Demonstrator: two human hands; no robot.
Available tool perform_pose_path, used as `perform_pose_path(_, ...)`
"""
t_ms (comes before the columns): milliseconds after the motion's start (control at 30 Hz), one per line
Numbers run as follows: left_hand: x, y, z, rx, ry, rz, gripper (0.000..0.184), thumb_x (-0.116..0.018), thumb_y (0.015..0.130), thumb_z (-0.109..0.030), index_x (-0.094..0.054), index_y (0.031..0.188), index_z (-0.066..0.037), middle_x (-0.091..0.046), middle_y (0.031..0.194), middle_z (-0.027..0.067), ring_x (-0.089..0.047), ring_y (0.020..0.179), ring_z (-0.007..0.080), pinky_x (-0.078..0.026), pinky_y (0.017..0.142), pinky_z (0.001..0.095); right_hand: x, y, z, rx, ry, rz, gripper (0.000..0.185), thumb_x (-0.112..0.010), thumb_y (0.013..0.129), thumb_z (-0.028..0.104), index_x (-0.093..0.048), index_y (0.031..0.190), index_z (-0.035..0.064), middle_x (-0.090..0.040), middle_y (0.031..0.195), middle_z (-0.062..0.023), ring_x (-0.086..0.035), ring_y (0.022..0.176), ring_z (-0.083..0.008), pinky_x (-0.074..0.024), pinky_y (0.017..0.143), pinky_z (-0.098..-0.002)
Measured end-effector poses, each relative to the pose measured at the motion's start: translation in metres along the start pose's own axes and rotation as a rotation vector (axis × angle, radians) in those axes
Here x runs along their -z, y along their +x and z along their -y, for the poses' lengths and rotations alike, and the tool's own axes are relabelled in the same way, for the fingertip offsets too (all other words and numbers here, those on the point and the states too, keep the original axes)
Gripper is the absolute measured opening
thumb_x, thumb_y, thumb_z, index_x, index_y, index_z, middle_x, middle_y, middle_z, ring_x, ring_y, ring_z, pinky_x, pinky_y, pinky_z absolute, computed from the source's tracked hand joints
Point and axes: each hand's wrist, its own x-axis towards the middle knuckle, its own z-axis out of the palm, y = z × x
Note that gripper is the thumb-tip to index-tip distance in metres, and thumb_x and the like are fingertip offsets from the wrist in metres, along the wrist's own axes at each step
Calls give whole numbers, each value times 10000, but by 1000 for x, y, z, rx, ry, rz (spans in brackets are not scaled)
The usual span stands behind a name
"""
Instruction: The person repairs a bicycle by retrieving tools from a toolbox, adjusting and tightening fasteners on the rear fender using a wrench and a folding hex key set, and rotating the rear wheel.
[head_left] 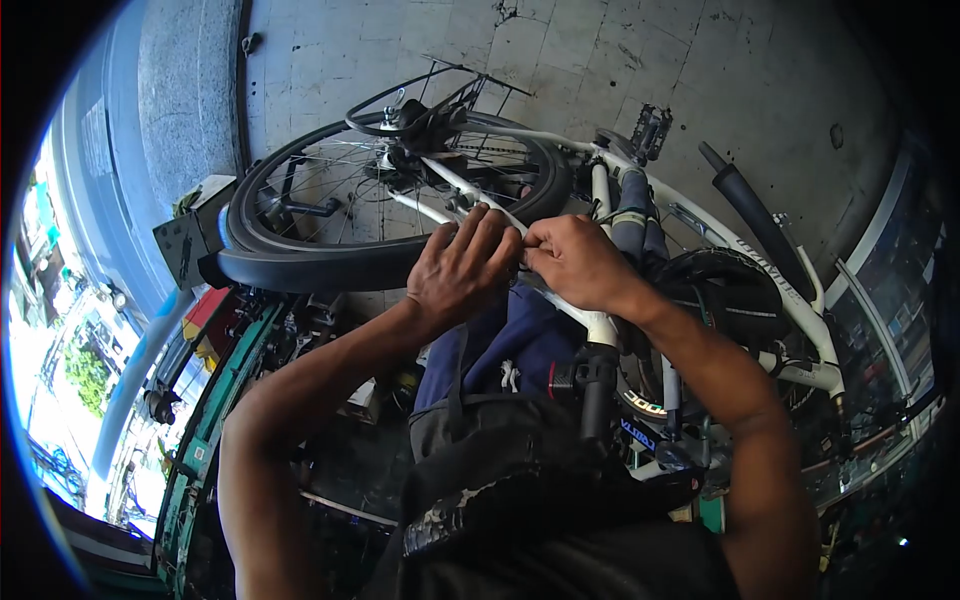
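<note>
A white bicycle (770, 270) lies tipped over in front of me, its rear wheel (300, 160) with a black fender (310, 270) to the left. My left hand (465, 262) has its fingers curled down at a white frame tube (445, 180) beside the fender. Right against it, my right hand (585, 262) is closed in a pinch at the same spot. Whatever lies between the fingertips is hidden by the hands. Below them the seat post (598, 328) runs toward a black saddle (480, 500) near my body.
A pedal (652, 132) sticks up beyond the frame. The rear rack (470, 80) rests toward the tiled floor (600, 50). At left stands a green-edged bench or case (190, 490) with parts around it. Glass panels (880, 300) stand at right.
</note>
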Motion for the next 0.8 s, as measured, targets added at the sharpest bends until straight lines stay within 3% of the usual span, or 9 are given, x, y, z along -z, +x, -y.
perform_pose_path(233, -1, -3, 1, -27, 3, -56, 463, -736, 717, -245, -601, 1134, -97, -634, 1209, 112, -635, 1173, 285, -513, 846, 378, 0, 1, 2, 39, -77, 9, 188, -661, 859, 154, -665, 906, -28, -675, 721, -170, -688, 668, -282, -516, 643, -390)
perform_pose_path(333, -4, -5, 2, -61, 7, -103, 393, -667, 794, -259, -593, 1147, -103, -623, 1144, 128, -650, 1105, 303, -518, 772, 371, -5, -2, 0, 141, -291, -73, 200, -664, 860, 197, -672, 869, -2, -670, 718, -172, -672, 674, -345, -516, 647, -420)
perform_pose_path(400, -7, -5, 1, -60, 19, -135, 393, -670, 796, -268, -596, 1147, -106, -628, 1144, 123, -657, 1090, 300, -516, 766, 367, -5, -3, 6, 115, -488, -9, 225, -629, 840, 238, -698, 820, 24, -678, 764, -210, -685, 762, -394, -541, 745, -487)
perform_pose_path(533, -8, -6, 2, -48, 24, -168, 396, -686, 794, -298, -609, 1139, -119, -644, 1141, 109, -674, 1065, 285, -508, 751, 355, -3, 0, 5, 40, -242, 28, 195, -660, 837, 225, -712, 823, 37, -678, 770, -211, -683, 776, -401, -541, 730, -470)
perform_pose_path(600, -10, -7, 1, -53, 37, -173, 400, -689, 793, -306, -610, 1140, -124, -647, 1142, 107, -673, 1070, 282, -506, 748, 353, -4, -1, -1, 12, -51, -34, 169, -694, 829, 196, -707, 782, 35, -648, 679, -191, -690, 642, -295, -514, 645, -414)
perform_pose_path(633, -11, -5, 3, -61, 60, -186, 403, -693, 791, -315, -612, 1140, -130, -649, 1143, 106, -673, 1074, 279, -505, 745, 351, -5, 3, -10, 11, -49, -35, 169, -694, 829, 196, -707, 782, 35, -648, 679, -191, -690, 642, -295, -514, 645, -414)
perform_pose_path(700, -9, -6, 2, -57, 51, -166, 401, -690, 796, -320, -610, 1141, -133, -653, 1141, 103, -674, 1078, 276, -501, 751, 349, -10, 9, -29, -31, 170, 87, 209, -716, 842, 158, -684, 716, -5, -596, 553, -104, -558, 525, -111, -434, 539, -338)
perform_pose_path(733, -9, -4, 3, -54, 48, -160, 398, -687, 800, -325, -609, 1142, -137, -656, 1138, 101, -675, 1081, 273, -497, 757, 347, -7, 12, -28, -30, 173, 83, 209, -716, 842, 158, -684, 716, -5, -596, 553, -104, -558, 525, -111, -434, 539, -338)
perform_pose_path(800, -12, -5, 2, -52, 57, -163, 405, -687, 801, -329, -605, 1148, -139, -655, 1145, 100, -672, 1091, 271, -492, 764, 348, -4, 8, -26, -114, 344, 170, 271, -700, 873, 133, -652, 657, -24, -536, 524, 5, -423, 535, -31, -354, 485, -297)
